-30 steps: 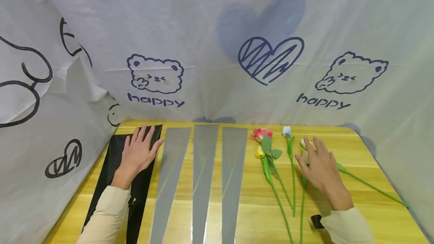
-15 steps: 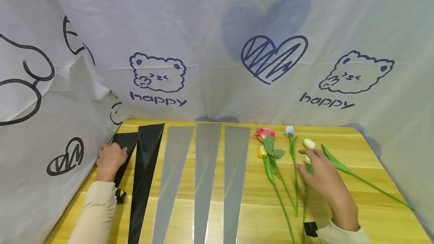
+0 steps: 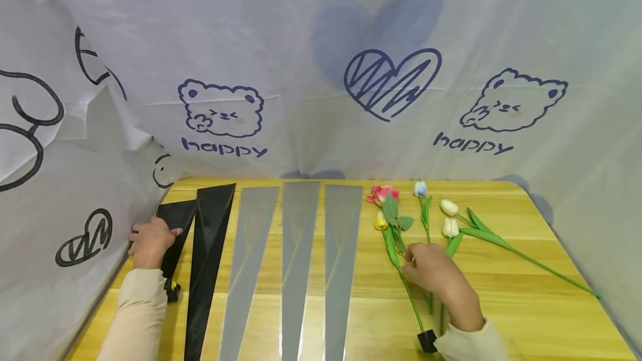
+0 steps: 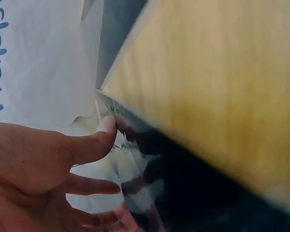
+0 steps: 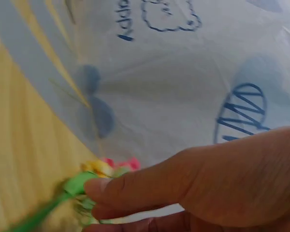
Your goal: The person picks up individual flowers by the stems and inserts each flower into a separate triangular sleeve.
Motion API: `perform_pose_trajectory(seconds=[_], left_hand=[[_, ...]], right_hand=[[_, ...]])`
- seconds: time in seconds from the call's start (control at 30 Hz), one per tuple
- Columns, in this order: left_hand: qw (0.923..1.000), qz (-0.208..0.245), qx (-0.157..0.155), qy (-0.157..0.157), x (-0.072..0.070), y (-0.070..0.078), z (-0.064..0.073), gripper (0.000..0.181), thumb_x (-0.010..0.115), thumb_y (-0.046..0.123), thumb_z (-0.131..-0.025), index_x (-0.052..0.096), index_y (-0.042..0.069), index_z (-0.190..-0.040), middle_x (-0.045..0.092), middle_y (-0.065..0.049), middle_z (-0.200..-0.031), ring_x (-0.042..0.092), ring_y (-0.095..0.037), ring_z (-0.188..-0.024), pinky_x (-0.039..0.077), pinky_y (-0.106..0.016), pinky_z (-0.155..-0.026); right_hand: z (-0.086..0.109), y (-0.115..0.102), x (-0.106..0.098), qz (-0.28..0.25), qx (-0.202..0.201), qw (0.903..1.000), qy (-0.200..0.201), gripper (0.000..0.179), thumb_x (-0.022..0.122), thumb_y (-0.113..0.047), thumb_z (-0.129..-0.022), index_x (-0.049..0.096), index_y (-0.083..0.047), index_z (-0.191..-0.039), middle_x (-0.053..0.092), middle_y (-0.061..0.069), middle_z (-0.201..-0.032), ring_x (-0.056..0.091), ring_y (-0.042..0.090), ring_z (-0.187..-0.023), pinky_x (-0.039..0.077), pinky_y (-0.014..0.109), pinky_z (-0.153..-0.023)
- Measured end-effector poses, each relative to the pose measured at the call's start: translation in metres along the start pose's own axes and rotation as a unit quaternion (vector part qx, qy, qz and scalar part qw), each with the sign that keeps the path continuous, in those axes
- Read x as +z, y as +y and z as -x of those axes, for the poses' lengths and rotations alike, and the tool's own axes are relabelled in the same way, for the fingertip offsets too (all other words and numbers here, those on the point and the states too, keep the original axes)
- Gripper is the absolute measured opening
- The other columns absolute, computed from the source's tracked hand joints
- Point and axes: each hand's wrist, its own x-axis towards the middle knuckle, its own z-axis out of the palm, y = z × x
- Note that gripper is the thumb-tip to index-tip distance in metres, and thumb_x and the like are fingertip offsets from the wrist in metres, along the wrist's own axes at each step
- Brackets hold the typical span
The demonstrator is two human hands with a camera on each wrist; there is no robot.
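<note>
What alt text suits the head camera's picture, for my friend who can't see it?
A person's right-hand grip is among five flowers on a wooden table, while the left-hand grip is at the leftmost of two tapered black wrappers. Between lie three see-through grey wrappers. Behind hangs pale cloth printed with bears and hearts.

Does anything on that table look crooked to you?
Yes: the farther white tulip looks askew. It slants toward the right edge of the table, while the other flowers run more toward the near side.

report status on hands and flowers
Left hand at edge of leftmost black wrapper. Right hand at stem of yellow tulip, grip unclear. Blue tulip partly hidden behind right hand.
</note>
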Motion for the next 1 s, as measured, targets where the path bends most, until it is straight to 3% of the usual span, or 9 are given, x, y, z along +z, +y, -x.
perform_pose_trajectory(seconds=[0.1,0.23,0.33,0.4,0.53,0.7,0.77,0.87,1.0], left_hand=[[0.9999,-0.007,0.013,0.000,-0.002,-0.005,-0.002,0.067,0.062,0.027,-0.103,0.037,-0.026,-0.136,0.035,-0.055,-0.123,0.042,-0.069,-0.115,0.044,-0.071,-0.091],[0.9972,0.018,0.069,0.024,-0.008,-0.016,0.003,0.059,0.069,0.024,-0.097,0.048,-0.024,-0.123,0.049,-0.049,-0.119,0.052,-0.062,-0.108,0.048,-0.066,-0.083],[0.9896,0.055,0.129,0.031,-0.019,-0.014,0.014,0.059,0.071,0.022,-0.094,0.049,-0.024,-0.126,0.052,-0.047,-0.122,0.053,-0.061,-0.109,0.048,-0.063,-0.085],[0.9798,0.099,0.173,0.018,-0.028,-0.004,0.025,0.061,0.070,0.019,-0.095,0.046,-0.025,-0.131,0.052,-0.047,-0.125,0.054,-0.058,-0.108,0.049,-0.061,-0.086],[0.9471,0.207,0.243,-0.027,-0.047,0.024,0.049,0.064,0.070,0.019,-0.099,0.040,-0.017,-0.142,0.052,-0.041,-0.129,0.061,-0.044,-0.103,0.053,-0.050,-0.085],[0.8936,0.336,0.290,-0.066,-0.060,0.061,0.083,0.072,0.074,0.014,-0.096,0.035,-0.002,-0.154,0.065,-0.012,-0.112,0.070,-0.019,-0.083,0.060,-0.037,-0.074],[0.8692,0.381,0.302,-0.092,-0.059,0.077,0.095,0.072,0.073,0.008,-0.095,0.034,0.001,-0.156,0.066,-0.003,-0.109,0.071,-0.016,-0.078,0.060,-0.035,-0.069],[0.8404,0.428,0.307,-0.127,-0.049,0.102,0.106,0.073,0.071,0.003,-0.096,0.032,0.004,-0.158,0.063,-0.007,-0.119,0.070,-0.014,-0.085,0.060,-0.034,-0.074],[0.8218,0.462,0.296,-0.154,-0.025,0.128,0.110,0.060,0.066,0.006,-0.100,0.038,0.000,-0.152,0.059,-0.010,-0.122,0.065,-0.012,-0.092,0.056,-0.029,-0.082]], right_hand=[[-0.005,-0.004,0.011,0.004,0.016,0.9999,-0.002,0.008,0.075,-0.003,-0.091,0.067,0.001,-0.091,0.061,0.006,-0.074,0.052,0.017,-0.060,0.048,0.033,-0.058],[-0.009,-0.005,0.022,0.023,0.022,0.9995,0.004,0.020,0.080,0.000,-0.084,0.061,-0.004,-0.079,0.060,0.004,-0.071,0.057,0.019,-0.061,0.049,0.034,-0.056],[-0.010,-0.005,0.027,0.033,0.014,0.9993,0.012,0.023,0.080,0.002,-0.083,0.059,-0.005,-0.077,0.057,0.004,-0.069,0.056,0.020,-0.061,0.048,0.034,-0.056],[-0.010,-0.005,0.027,0.032,0.011,0.9993,0.018,0.024,0.079,0.004,-0.082,0.058,-0.006,-0.075,0.056,0.003,-0.068,0.054,0.020,-0.061,0.047,0.034,-0.056],[-0.009,-0.007,0.023,0.005,0.003,0.9998,0.020,0.026,0.079,0.004,-0.082,0.057,-0.008,-0.074,0.054,0.002,-0.067,0.050,0.018,-0.059,0.043,0.032,-0.054],[-0.013,-0.014,0.010,-0.045,-0.037,0.9982,0.009,0.016,0.077,0.001,-0.089,0.063,-0.005,-0.085,0.057,0.001,-0.072,0.049,0.014,-0.059,0.041,0.029,-0.053],[-0.015,-0.016,0.000,-0.061,-0.050,0.9968,0.012,0.008,0.073,0.000,-0.092,0.066,-0.003,-0.092,0.062,0.001,-0.077,0.054,0.015,-0.059,0.043,0.030,-0.054],[-0.019,-0.023,-0.017,-0.079,-0.054,0.9948,0.036,0.006,0.071,-0.001,-0.095,0.069,0.000,-0.101,0.068,0.003,-0.085,0.062,0.017,-0.063,0.048,0.032,-0.058],[-0.024,-0.032,-0.032,-0.128,-0.054,0.9858,0.094,0.013,0.071,-0.005,-0.096,0.068,0.003,-0.106,0.069,0.007,-0.090,0.069,0.025,-0.073,0.055,0.031,-0.062]])
